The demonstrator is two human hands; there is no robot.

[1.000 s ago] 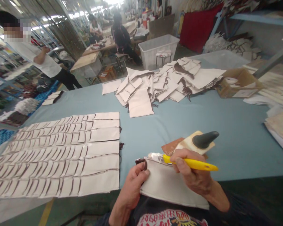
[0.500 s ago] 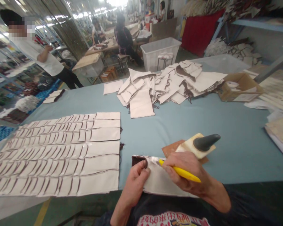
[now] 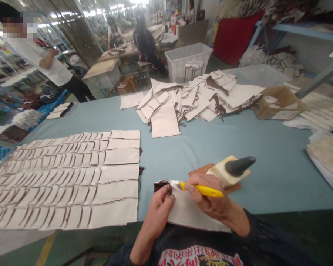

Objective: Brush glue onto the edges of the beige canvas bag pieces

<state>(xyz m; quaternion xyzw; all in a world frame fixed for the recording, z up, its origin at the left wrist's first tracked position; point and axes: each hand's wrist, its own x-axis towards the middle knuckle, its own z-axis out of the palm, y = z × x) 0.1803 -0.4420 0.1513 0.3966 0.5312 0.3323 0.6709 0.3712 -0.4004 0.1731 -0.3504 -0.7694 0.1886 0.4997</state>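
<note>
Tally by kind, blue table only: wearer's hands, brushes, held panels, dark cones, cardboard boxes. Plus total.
Hands (left hand, right hand): 2
Yellow-handled brush: 1
Held light panel: 1
Dark cone: 1
Cardboard box: 1
Total: 6

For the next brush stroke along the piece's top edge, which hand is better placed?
Probably the right hand: it holds the yellow-handled brush, whose bristles are at the top edge of the pale piece. The left hand is occupied, gripping that piece near its dark end.

The worktable point(image 3: 224, 138), ceiling lights point(image 3: 135, 2) and seated worker point(image 3: 143, 41) show a factory.
</note>
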